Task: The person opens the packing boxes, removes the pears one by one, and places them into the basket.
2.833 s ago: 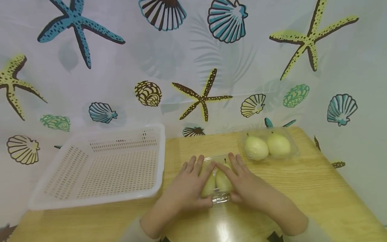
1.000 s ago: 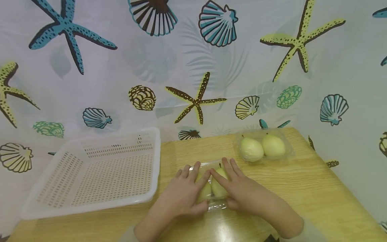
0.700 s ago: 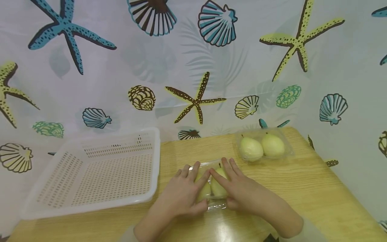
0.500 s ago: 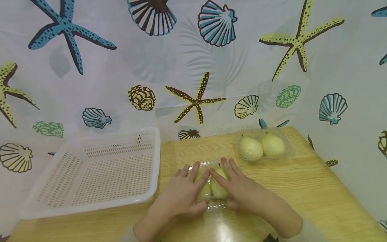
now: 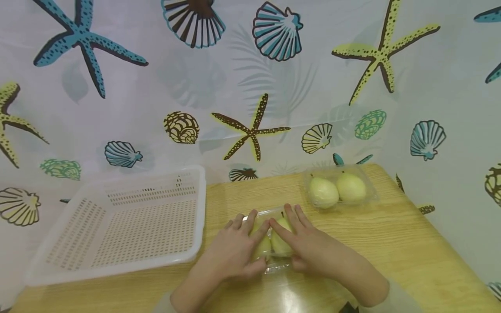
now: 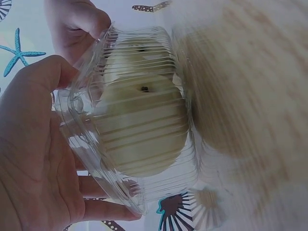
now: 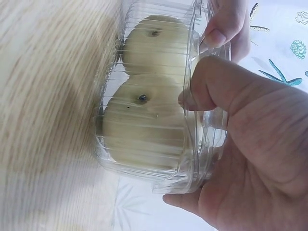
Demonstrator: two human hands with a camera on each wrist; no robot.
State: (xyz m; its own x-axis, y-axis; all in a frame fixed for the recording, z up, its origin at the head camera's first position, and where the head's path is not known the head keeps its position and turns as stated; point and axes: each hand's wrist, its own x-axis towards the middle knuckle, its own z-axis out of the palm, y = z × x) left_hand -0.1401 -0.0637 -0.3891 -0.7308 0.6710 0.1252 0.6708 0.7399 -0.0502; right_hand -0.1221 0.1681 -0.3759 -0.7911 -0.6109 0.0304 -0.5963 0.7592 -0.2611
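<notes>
A clear plastic clamshell box [image 5: 277,263] stands on the wooden table between both hands, its lid lying over two pale yellow-green pears [image 5: 279,244]. My left hand [image 5: 235,250] rests across the left part of the lid with its fingers straight. Its thumb [image 6: 61,72] lies at the near rim. From the other side my right hand [image 5: 318,248] presses on the lid's right part, fingers spread, its bent thumb [image 7: 204,86] at the rim. The index fingertips meet near the middle of the lid. In both wrist views the pears show through the ribbed wall.
A white perforated plastic basket [image 5: 198,217] stands at the left. Toward the back right is another clear box [image 5: 372,191] with two pears [image 5: 351,187]. Behind the wooden table [image 5: 391,243] hangs a white cloth [image 5: 219,78] printed with shells and starfish.
The head view has shifted slightly, so everything sits a little lower and further left. Both hands keep nearly the same pose on the clamshell box, which stays in its place on the table.
</notes>
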